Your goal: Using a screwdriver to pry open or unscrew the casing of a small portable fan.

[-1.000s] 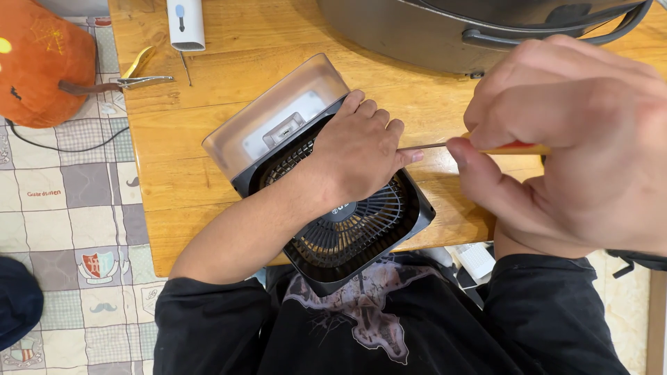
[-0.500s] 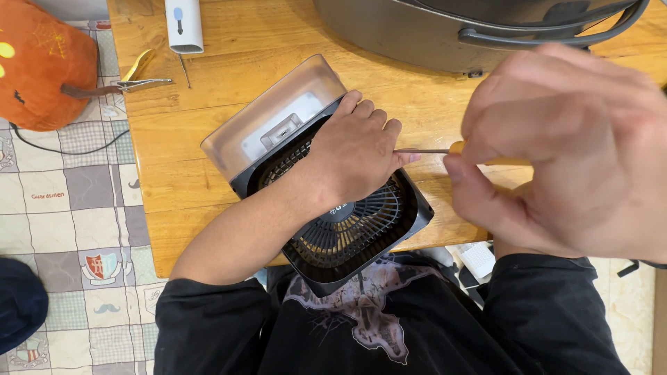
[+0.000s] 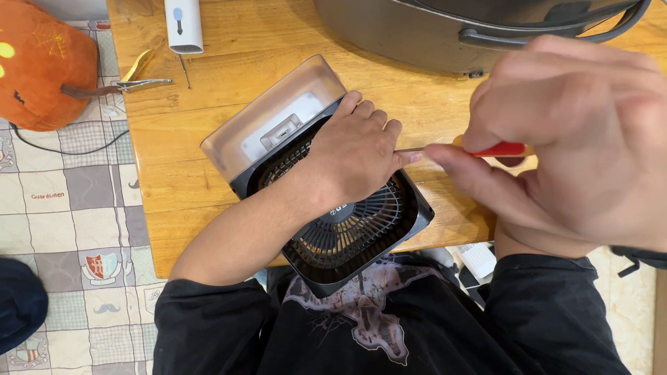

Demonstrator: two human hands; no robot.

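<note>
Across the top and middle of the view runs a wooden table [image 3: 208, 187], its varnished grain warm and streaked, and beside it on the left lies a quilted mat [image 3: 62, 236] of pale checked squares. Along the table's far edge sits a large dark grey metal tub [image 3: 417, 35] with a curved black handle. On the mat at upper left rests a round orange pumpkin-shaped cushion [image 3: 38, 66], soft and stitched. At the table's near edge, partly overhanging it, lies a small black fan [image 3: 354, 236], squarish with rounded corners, its slatted plastic grille facing up; a clear, smoky plastic tank [image 3: 271, 118] forms its far end. The left hand [image 3: 354, 156] presses flat on the grille, fingers spread over the fan's upper right corner, holding it steady. The right hand [image 3: 577, 146], close to the camera and blurred, pinches a screwdriver [image 3: 479, 148] with a red and yellow handle; its thin metal shaft reaches level to the fan's edge by the left fingertips. Near the far left corner stand a white oblong device [image 3: 183, 24] and yellow-handled pliers [image 3: 139, 80].
</note>
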